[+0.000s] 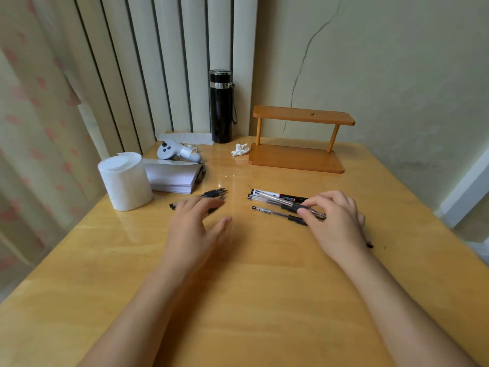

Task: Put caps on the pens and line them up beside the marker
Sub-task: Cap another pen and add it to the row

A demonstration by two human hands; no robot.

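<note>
Right hand (334, 223) fingertips pinch the nearest capped pen (280, 214), likely nudging it parallel to the marker (277, 195) and the pen already beside it, mid-desk (251, 287) toward the far edge. Left hand (194, 226) is open and empty, blurred, over the uncapped pens (211, 194) left of the row, probably reaching for the next one.

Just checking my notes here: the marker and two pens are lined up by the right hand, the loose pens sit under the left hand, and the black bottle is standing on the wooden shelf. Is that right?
Not quite. In the head view the black bottle stands on the table in the corner, left of the wooden shelf, not on it. The marker and two pens by the right hand, and the loose pens under the left hand, are as you said.
</note>
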